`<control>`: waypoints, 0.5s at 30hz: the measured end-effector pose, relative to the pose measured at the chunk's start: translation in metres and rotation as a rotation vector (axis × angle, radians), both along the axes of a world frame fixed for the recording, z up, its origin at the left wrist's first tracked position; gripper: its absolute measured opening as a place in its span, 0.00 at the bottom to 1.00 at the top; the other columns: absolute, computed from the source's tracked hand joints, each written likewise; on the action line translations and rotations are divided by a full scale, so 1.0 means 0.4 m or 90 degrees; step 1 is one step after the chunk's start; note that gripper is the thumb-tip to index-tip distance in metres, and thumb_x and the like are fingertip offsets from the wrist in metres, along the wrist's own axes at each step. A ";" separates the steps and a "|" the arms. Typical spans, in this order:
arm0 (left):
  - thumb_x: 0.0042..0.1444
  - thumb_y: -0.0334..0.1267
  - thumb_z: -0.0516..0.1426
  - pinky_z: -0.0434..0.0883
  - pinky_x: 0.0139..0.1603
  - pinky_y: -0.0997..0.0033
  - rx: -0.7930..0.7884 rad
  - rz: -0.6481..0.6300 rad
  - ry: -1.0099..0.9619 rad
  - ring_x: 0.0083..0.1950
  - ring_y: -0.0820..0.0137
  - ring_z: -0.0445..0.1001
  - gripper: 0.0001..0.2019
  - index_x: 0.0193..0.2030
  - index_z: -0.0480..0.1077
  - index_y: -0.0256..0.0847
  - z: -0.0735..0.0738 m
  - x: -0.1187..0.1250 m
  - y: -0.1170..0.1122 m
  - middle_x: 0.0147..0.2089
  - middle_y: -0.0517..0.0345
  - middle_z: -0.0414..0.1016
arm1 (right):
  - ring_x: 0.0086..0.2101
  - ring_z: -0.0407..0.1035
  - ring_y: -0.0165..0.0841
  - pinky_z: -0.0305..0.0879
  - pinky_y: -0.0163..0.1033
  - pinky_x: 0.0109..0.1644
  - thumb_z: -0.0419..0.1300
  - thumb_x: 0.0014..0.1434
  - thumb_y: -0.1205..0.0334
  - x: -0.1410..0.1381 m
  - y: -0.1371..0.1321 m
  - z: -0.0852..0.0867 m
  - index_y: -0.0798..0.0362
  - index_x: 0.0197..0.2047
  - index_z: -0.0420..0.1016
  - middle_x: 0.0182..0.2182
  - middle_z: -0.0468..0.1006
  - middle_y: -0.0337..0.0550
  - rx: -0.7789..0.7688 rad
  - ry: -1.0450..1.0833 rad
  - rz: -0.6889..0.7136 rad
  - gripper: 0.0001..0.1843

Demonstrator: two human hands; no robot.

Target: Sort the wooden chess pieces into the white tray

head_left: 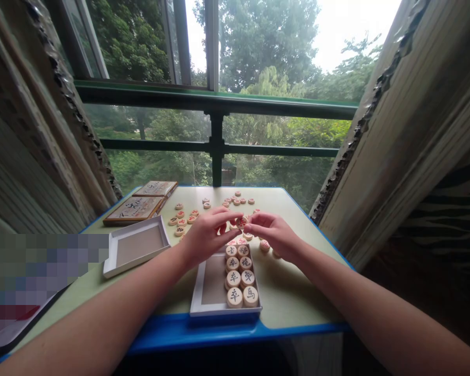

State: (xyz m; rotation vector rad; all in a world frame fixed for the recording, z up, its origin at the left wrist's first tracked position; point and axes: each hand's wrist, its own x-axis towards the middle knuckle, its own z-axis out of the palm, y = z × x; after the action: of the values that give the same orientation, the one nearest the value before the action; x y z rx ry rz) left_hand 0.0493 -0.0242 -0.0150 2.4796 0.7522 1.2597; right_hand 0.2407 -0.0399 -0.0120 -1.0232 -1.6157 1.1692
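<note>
My left hand point(208, 230) and my right hand point(276, 234) meet above the far end of an open white box point(195, 303). Between their fingertips is a round Chinese chess piece point(242, 223) with a red character, pinched from both sides. Wooden pieces with black characters, such as a horse piece point(250, 295), stand in two columns along the box's right side. Pieces with red characters point(242, 241) lie at the far end of those columns, partly covered by my hands. Bare grey-brown bottom shows in the box's left part.
Loose chess pieces point(179, 231) are scattered over the pale green table point(297, 297), some behind my hands. An upturned white box lid point(139, 245) and a folded chessboard point(137, 208) lie left. Curtains point(379, 130) flank the window and its green railing point(219, 96).
</note>
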 end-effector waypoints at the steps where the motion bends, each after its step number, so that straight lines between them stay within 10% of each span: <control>1: 0.55 0.38 0.57 0.69 0.31 0.75 -0.004 0.008 -0.003 0.27 0.77 0.66 0.14 0.47 0.72 0.38 0.001 0.000 -0.001 0.35 0.55 0.72 | 0.28 0.64 0.27 0.61 0.33 0.33 0.64 0.48 0.52 0.002 0.002 0.001 0.54 0.28 0.72 0.26 0.72 0.37 0.010 -0.013 0.000 0.13; 10: 0.49 0.37 0.57 0.65 0.30 0.74 -0.053 0.134 0.081 0.26 0.76 0.64 0.12 0.41 0.73 0.38 0.000 -0.020 0.027 0.32 0.58 0.70 | 0.21 0.55 0.25 0.49 0.32 0.28 0.58 0.53 0.59 0.055 0.020 0.007 0.53 0.35 0.76 0.18 0.65 0.33 0.267 -0.510 -0.038 0.09; 15: 0.45 0.38 0.58 0.66 0.33 0.72 -0.089 0.159 0.164 0.30 0.73 0.66 0.10 0.35 0.72 0.38 -0.002 -0.042 0.050 0.34 0.58 0.70 | 0.24 0.58 0.26 0.52 0.32 0.30 0.57 0.52 0.66 0.054 0.026 -0.003 0.51 0.39 0.79 0.23 0.70 0.37 0.283 -0.571 0.022 0.12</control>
State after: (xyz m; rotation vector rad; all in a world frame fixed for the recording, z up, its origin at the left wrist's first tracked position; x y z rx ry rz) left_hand 0.0326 -0.0044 -0.0157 2.5192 1.2022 0.9290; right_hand 0.2624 -0.0297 -0.0133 -1.2955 -2.4367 0.2943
